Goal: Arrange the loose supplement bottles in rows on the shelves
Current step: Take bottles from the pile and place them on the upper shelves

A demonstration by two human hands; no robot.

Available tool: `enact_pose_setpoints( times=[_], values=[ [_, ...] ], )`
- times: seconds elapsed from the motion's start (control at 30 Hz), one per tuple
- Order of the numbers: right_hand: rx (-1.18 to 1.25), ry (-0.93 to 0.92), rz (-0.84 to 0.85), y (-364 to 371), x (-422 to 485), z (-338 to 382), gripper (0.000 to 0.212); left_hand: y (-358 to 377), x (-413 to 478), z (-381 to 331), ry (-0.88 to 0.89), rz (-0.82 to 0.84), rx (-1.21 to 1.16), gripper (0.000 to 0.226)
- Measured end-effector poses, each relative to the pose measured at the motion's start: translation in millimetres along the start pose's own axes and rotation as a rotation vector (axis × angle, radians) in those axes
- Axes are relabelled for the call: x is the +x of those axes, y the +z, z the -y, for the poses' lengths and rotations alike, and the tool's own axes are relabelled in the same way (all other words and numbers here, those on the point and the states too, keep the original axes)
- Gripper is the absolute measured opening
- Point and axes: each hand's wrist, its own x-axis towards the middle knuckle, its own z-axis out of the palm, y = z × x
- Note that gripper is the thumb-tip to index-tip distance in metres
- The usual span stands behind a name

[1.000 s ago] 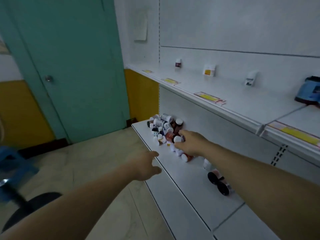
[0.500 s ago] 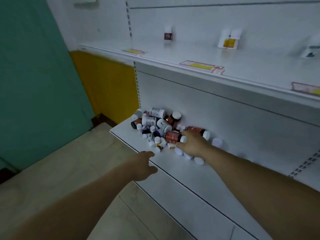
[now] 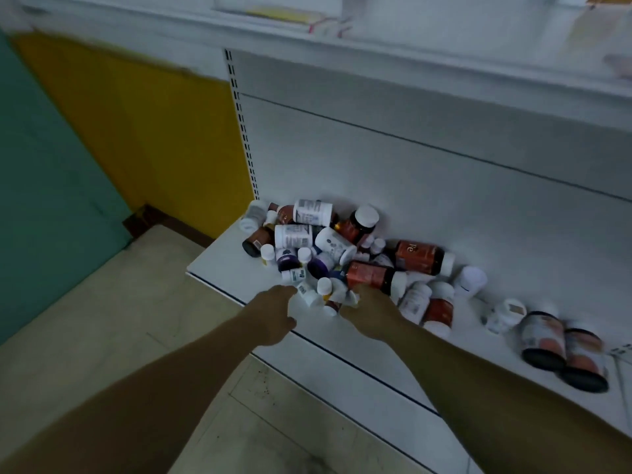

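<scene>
1. Supplement bottles [image 3: 318,248] are seen heaped in a loose pile at the left end of the bottom shelf [image 3: 219,268], pushed against the white back panel [image 3: 410,172]. Most are lying on their sides.
2. The left hand [image 3: 277,314] is held at the shelf's front edge, just beside the small white-capped bottles at the front of the pile. Its fingers are curled away from the camera, and it cannot be told whether anything is gripped.
3. The right hand [image 3: 372,311] is pressed into the front of the pile, directly below a red-labelled bottle [image 3: 371,275] lying on its side. The fingertips are hidden among the small bottles, so its grip cannot be told either.
4. A second red bottle [image 3: 419,256] is shown on its side behind the first, near the back panel, with a white bottle [image 3: 470,280] just to its right.
5. A pair of dark-lidded jars [image 3: 543,336] is seen lying side by side on the same shelf, well apart from the pile, to the right.
6. The upper shelf [image 3: 427,53] is blurred, and a yellow label strip [image 3: 284,13] is visible on it. A yellow wall panel [image 3: 154,131], a teal door [image 3: 41,165] and a pale floor [image 3: 102,319] are shown to the left.
</scene>
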Motion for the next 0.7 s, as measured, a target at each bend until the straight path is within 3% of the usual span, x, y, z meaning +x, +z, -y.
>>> enact_pose_setpoints(
  times=[0.2,0.4,0.53,0.7],
  values=[
    [-0.034,0.117,0.033,55,31,-14,0.047,22,61,28,0.192,0.002,0.094,0.062],
    [0.131,0.354,-0.217,89,60,-13,0.054,58,102,48,0.345,-0.091,0.196,0.061],
    [0.14,0.428,-0.258,100,56,-10,0.054,65,97,53,0.385,-0.24,0.147,0.054],
    [0.27,0.501,-0.235,99,32,-9,0.033,61,105,59,0.425,-0.293,0.107,0.032]
  ],
)
